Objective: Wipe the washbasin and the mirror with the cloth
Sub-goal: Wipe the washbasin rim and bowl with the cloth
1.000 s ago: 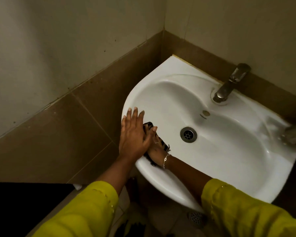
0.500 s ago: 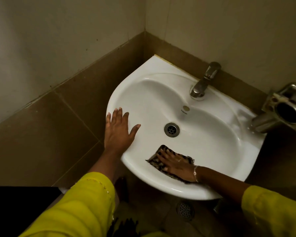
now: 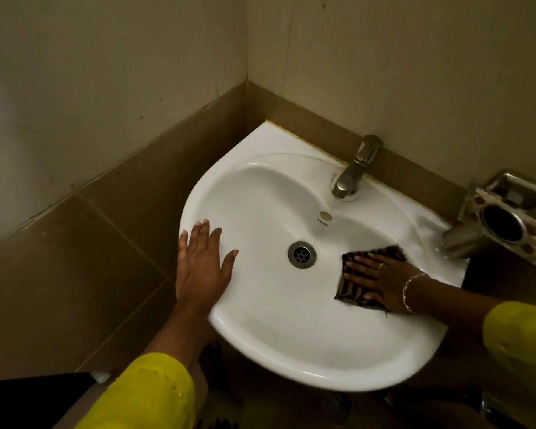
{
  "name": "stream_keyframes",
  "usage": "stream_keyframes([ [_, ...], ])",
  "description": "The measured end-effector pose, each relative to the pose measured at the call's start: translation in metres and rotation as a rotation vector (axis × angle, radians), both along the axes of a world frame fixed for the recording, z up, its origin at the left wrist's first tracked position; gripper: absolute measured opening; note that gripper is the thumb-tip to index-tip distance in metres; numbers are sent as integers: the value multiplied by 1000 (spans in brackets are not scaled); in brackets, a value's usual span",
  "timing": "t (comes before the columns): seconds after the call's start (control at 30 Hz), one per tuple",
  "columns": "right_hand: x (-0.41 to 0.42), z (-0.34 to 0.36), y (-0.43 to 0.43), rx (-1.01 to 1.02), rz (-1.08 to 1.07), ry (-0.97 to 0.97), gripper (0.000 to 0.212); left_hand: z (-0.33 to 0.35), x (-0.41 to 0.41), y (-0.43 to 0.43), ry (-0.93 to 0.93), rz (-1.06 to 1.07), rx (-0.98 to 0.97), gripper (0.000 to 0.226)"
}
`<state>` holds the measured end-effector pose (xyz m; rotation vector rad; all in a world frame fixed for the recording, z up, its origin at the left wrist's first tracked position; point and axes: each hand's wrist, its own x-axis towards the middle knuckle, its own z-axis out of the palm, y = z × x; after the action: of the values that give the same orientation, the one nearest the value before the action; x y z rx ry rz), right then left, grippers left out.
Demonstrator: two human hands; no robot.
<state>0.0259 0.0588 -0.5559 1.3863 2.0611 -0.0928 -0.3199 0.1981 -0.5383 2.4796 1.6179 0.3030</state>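
Note:
A white corner washbasin (image 3: 279, 345) fills the middle of the view, with a metal drain (image 3: 302, 254) at its centre. My right hand (image 3: 381, 278) lies flat, fingers spread, pressing a dark striped cloth (image 3: 351, 291) against the inside right slope of the bowl. My left hand (image 3: 200, 267) rests open and flat on the basin's left rim, holding nothing. No mirror is in view.
A steel tap (image 3: 353, 168) stands at the back of the basin. A metal holder with a round hole (image 3: 505, 221) juts from the right wall over the basin's right corner. Brown wall tiles (image 3: 84, 243) surround it. A floor drain (image 3: 334, 404) lies beneath.
My right hand has slid the cloth from the basin's left rim along the front of the bowl to its right side. The left hand stayed on the left rim.

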Motion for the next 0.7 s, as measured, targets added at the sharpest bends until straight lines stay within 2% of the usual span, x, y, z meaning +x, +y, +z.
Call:
stream_keyframes([
  [0.07,7,-2,15,150,100,-45,56,0,0,0,-10,1,2,65],
  [0.13,10,2,39,209,209,-61,79,1,1,-1,-11,1,1,63],
  [0.17,7,7,50,200,219,-95,80,1,1,-1,-6,0,1,63],
  [0.33,-10,7,90,424,455,-226,59,0,2,0,16,1,16,62],
  [0.47,-45,9,124,405,399,-406,47,-1,1,1,31,1,20,62],
  [0.57,-55,6,132,418,356,-453,54,0,2,1,9,0,39,59],
  [0.63,-50,-3,125,473,434,-540,61,0,2,1,-11,5,38,54],
  [0.7,-42,-7,111,434,477,-566,64,-1,1,1,-21,12,35,53],
])
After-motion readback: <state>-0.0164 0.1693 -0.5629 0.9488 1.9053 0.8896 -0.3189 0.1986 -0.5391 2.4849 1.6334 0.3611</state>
